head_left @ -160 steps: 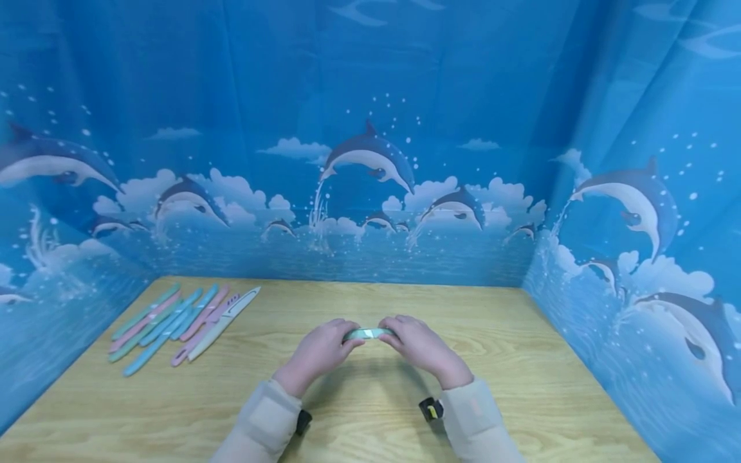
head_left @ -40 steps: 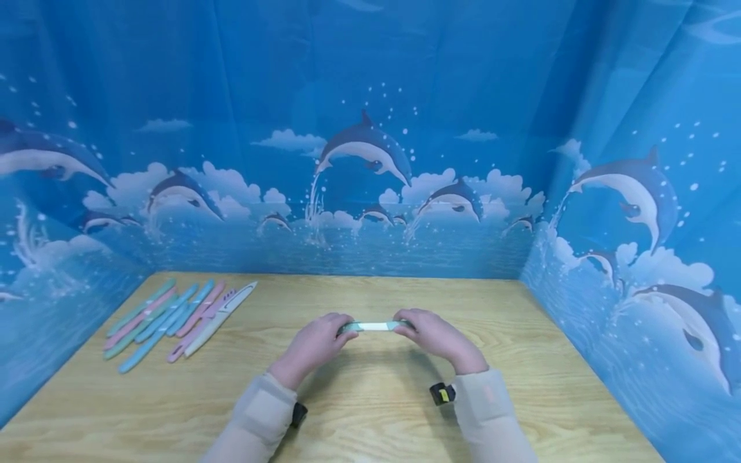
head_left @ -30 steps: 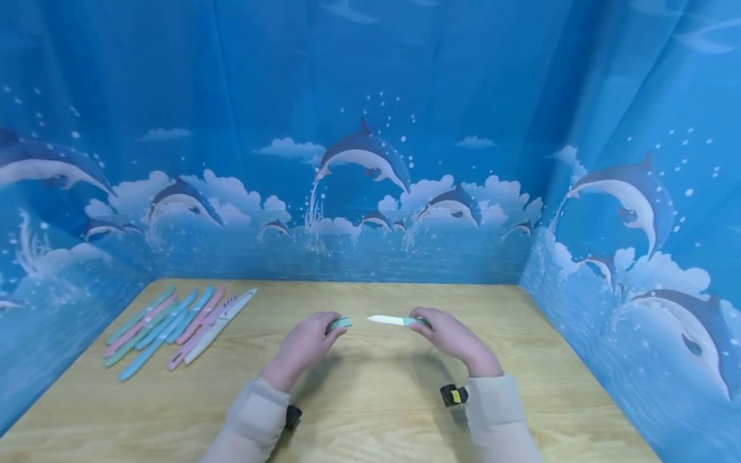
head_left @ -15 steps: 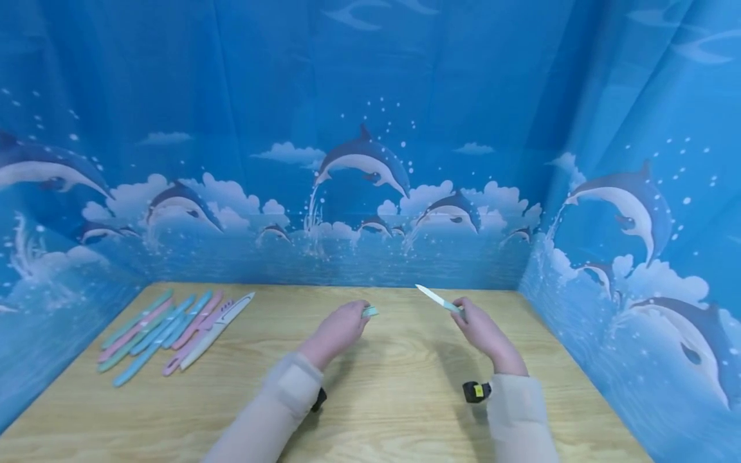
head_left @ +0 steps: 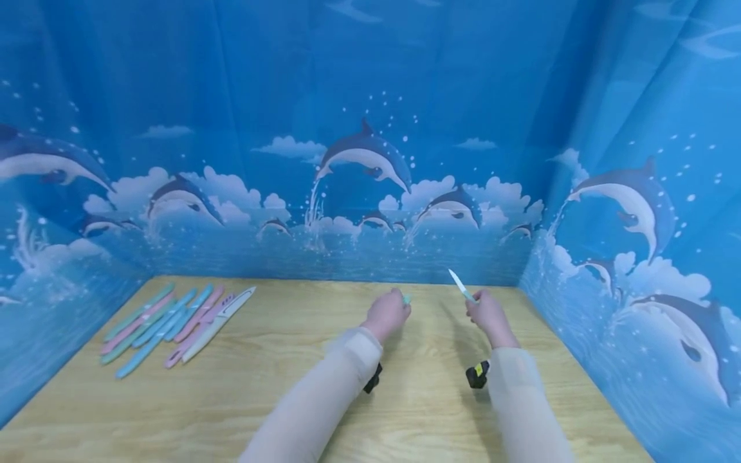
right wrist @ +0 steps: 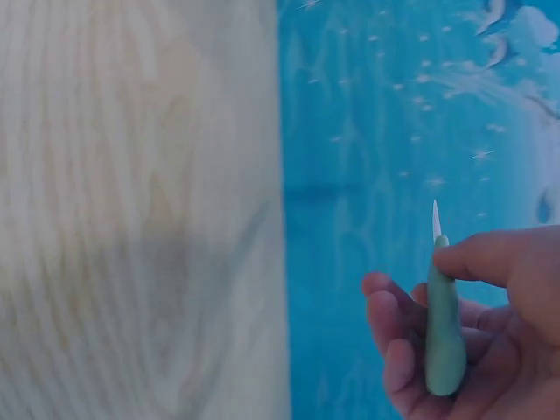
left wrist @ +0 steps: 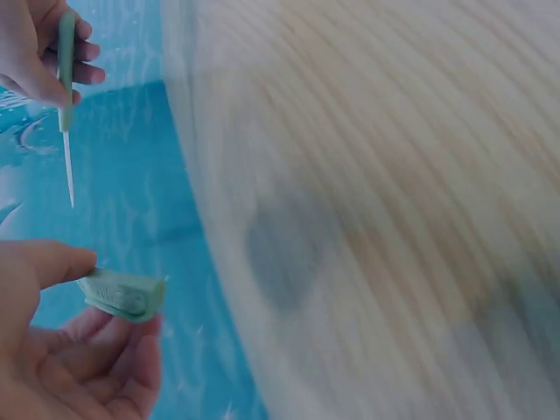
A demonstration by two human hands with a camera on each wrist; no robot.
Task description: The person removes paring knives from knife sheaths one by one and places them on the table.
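My right hand [head_left: 487, 315] grips the green handle of a small paring knife [right wrist: 444, 337], whose pale blade points up and away, toward the far left. In the right wrist view, thumb and fingers wrap the handle. My left hand [head_left: 386, 314] pinches a short green knife sheath [left wrist: 122, 296] between thumb and fingers; most of it is hidden in the head view. The sheath and the knife are apart, both held above the far part of the table. The left wrist view shows the knife beyond the sheath, blade bare.
On the left of the wooden table [head_left: 278, 386] lie several knives [head_left: 156, 328] in green, pink and blue, side by side. A larger pale knife [head_left: 220, 323] lies at their right, next to a pink utensil [head_left: 197, 334] with slots. A dolphin-print curtain [head_left: 359, 244] encloses the table's back and sides.
The knife has come out of its sheath. Since then both hands have moved right and farther forward, the left hand further across, and the blade has turned from pointing left to pointing up and away.
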